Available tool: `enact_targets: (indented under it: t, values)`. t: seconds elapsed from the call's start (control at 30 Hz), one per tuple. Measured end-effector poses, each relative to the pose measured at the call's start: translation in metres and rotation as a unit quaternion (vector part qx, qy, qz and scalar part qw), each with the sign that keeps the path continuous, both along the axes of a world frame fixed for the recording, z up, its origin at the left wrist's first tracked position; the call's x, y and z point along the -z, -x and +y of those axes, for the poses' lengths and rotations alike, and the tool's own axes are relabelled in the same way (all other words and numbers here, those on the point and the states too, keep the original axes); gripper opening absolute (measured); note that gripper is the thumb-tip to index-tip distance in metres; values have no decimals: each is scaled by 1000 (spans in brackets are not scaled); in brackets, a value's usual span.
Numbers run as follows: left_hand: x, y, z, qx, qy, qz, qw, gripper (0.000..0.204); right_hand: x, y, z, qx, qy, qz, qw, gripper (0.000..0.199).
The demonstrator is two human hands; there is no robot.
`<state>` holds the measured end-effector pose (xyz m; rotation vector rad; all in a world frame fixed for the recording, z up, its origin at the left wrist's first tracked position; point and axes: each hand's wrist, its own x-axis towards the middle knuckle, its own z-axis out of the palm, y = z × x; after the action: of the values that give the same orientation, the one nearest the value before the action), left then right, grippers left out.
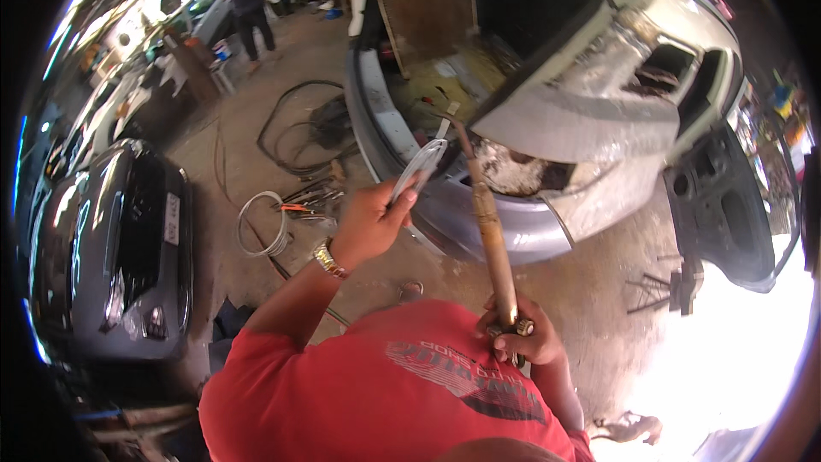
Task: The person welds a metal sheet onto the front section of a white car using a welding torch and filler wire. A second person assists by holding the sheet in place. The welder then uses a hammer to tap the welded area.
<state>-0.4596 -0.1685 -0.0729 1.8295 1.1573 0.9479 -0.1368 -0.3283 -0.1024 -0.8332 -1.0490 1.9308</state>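
My left hand (376, 218), with a gold watch at the wrist, is closed round a loose coil of thin silvery wire (430, 156). In my right hand (534, 344) is the lower end of a brass-coloured gas torch (493, 239), beside its valve knobs. The torch's narrow, bent neck points away from me, its tip by the open rear of a stripped car body (590, 130). The wire's far end comes close to that tip. I cannot make out a flame. Bare, worn metal shows on the car's rear corner.
A brown board (428, 21) stands inside the car. Hoses (272, 133), scattered tools (321, 198) and another wire coil (280, 227) lie on the floor. A black car part (128, 265) is at left, a dark panel (727, 205) at right. Another person (245, 2) stands far left.
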Motion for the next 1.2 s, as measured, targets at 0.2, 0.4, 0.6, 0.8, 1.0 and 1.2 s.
enact_targets:
  t: [0.2,0.4,0.6,0.8,1.0,1.2]
  values:
    - [-16,-8,23,-23,-222,44,974,33,19,-8,-5,55,28,32,998,61]
    - [-51,-9,23,-96,-159,-167,968,34,16,-8,6,23,37,24,999,59]
    - [-81,-5,36,-119,-251,-293,915,31,7,-8,20,-29,35,-23,999,58]
    - [-113,8,47,-146,-155,-206,955,35,4,-12,23,-35,31,3,999,56]
    - [-51,47,74,-236,48,-332,912,52,18,-15,16,16,44,80,996,57]
    - [53,93,119,-383,187,-325,844,90,25,-17,6,51,53,61,995,63]
